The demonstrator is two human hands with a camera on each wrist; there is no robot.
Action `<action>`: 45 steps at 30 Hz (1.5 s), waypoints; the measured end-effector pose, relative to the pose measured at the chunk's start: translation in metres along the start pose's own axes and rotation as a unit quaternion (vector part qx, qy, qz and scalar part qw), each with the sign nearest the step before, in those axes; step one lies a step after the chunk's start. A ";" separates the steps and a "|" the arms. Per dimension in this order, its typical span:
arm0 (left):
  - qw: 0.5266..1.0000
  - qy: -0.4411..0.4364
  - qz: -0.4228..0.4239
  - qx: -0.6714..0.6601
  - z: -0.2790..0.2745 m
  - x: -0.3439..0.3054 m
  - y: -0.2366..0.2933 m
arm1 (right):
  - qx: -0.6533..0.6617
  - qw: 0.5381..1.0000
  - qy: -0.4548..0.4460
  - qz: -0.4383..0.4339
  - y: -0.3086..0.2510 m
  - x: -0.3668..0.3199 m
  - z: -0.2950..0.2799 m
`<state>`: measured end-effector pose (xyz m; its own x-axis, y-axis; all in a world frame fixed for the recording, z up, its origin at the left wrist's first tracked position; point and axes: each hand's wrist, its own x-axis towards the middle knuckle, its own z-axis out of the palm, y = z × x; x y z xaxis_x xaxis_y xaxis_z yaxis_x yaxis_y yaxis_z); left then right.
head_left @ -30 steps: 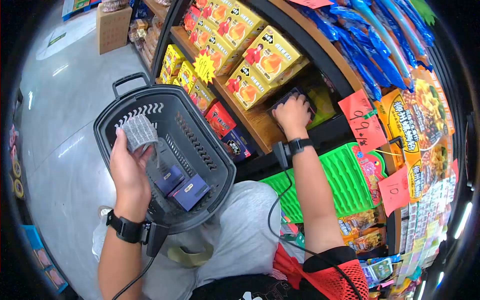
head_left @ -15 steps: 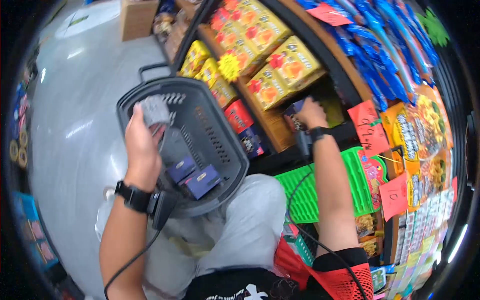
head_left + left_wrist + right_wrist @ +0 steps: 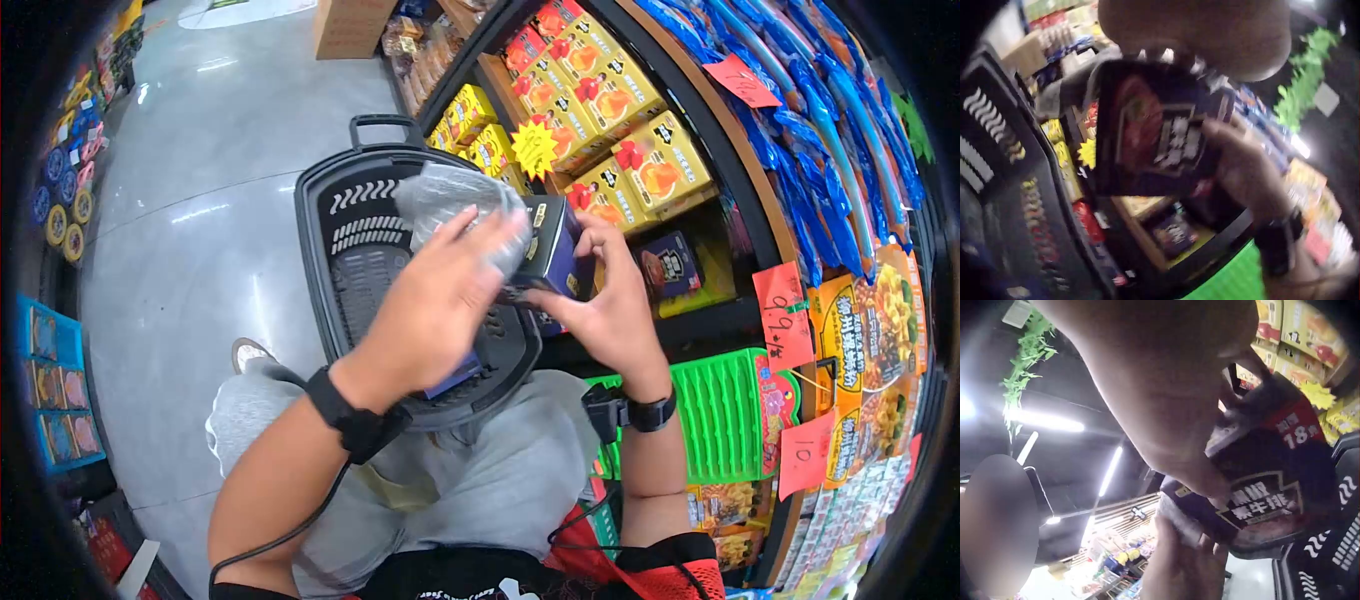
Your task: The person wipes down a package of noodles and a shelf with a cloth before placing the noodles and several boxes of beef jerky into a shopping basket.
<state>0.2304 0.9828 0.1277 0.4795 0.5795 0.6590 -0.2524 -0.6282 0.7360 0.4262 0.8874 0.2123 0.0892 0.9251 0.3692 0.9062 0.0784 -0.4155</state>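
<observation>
My right hand point(image 3: 615, 300) grips a dark purple box point(image 3: 550, 240) by its side, thumb below and fingers over the top edge. White lettering and a food picture show on the box's face point(image 3: 1138, 134) in the left wrist view. My left hand point(image 3: 430, 290) holds a crumpled grey cloth point(image 3: 450, 200) against the box's left side, its fingers blurred. Both hands are over a black plastic basket point(image 3: 312, 260). Part of a purple box point(image 3: 455, 375) shows in the basket beneath the left forearm.
On the shelf to the right stand yellow boxes point(image 3: 665, 160) and another dark box point(image 3: 672, 262). A green ridged plastic tray point(image 3: 715, 415) juts out below. Blue packets point(image 3: 810, 130) and red price tags point(image 3: 785, 310) line the shelf's outer side. Grey floor point(image 3: 230, 260) lies left.
The right hand has taken a dark box from the shelf and brought it left over the basket. The left hand has moved right with the grey cloth to meet the box. The view has shifted.
</observation>
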 end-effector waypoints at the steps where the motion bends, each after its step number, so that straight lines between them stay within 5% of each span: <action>1: 0.990 0.004 0.019 0.138 0.002 -0.003 0.002 | 0.036 0.999 0.007 -0.004 -0.003 0.001 0.008; 3: 0.988 0.045 0.016 0.148 -0.005 0.002 -0.005 | 0.079 0.995 0.063 -0.025 -0.005 0.005 0.016; 5: 0.988 0.116 -0.091 0.050 -0.010 0.006 -0.025 | 0.160 0.980 0.117 -0.012 0.003 0.010 0.020; 7: 0.935 0.148 -0.250 -0.201 -0.019 0.012 -0.034 | 0.300 0.935 0.188 0.004 0.008 0.017 0.029; 9: 0.792 0.191 -0.366 -0.449 -0.017 0.016 -0.028 | 0.463 0.858 0.200 0.095 -0.005 0.020 0.039; 13: 0.690 0.208 -0.413 -0.557 -0.002 0.015 -0.007 | 0.580 0.764 0.241 0.145 0.009 0.025 0.082; 16: 0.647 0.241 -0.432 -0.580 0.011 0.003 -0.022 | 0.554 0.771 0.267 0.166 0.013 0.015 0.113; 20: 0.631 0.210 -0.498 -0.557 0.031 -0.008 -0.018 | 0.480 0.810 0.283 0.183 0.030 0.009 0.125; 25: 0.769 0.289 -0.444 -0.358 0.021 0.003 -0.013 | 0.389 0.868 0.272 0.148 0.035 0.006 0.110; 28: 0.934 0.191 -0.258 -0.158 0.026 0.002 -0.020 | 0.360 0.883 0.243 0.180 0.039 -0.003 0.115; 30: 0.985 0.051 -0.152 0.063 0.033 -0.008 -0.017 | 0.347 0.893 0.224 0.181 0.041 -0.008 0.126; 31: 0.989 0.042 -0.089 0.114 0.040 -0.012 -0.019 | 0.295 0.918 0.206 0.169 0.050 -0.013 0.131; 33: 0.987 -0.021 -0.040 0.152 0.038 -0.011 -0.014 | 0.361 0.894 0.180 0.196 0.050 -0.016 0.132; 36: 0.946 -0.087 0.021 0.312 0.022 0.007 -0.009 | 0.557 0.778 0.187 0.224 0.034 -0.013 0.122; 39: 0.926 0.012 -0.010 0.377 0.012 0.013 -0.018 | 0.560 0.765 0.187 0.258 0.026 -0.010 0.105; 41: 0.985 0.107 -0.128 0.050 0.006 0.015 -0.026 | 0.585 0.752 0.199 0.231 0.028 -0.011 0.096; 42: 0.964 0.149 -0.183 -0.120 0.005 0.016 -0.029 | 0.606 0.735 0.203 0.227 0.027 -0.010 0.091; 45: 0.790 0.191 -0.344 -0.470 0.003 0.019 -0.035 | 0.676 0.672 0.187 0.237 0.026 -0.010 0.086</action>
<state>0.2508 1.0145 0.1139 0.5317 0.8431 -0.0803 -0.6419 0.4630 0.6112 0.4132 0.9125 0.1263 0.5617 0.8273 0.0063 -0.4427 0.3070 -0.8425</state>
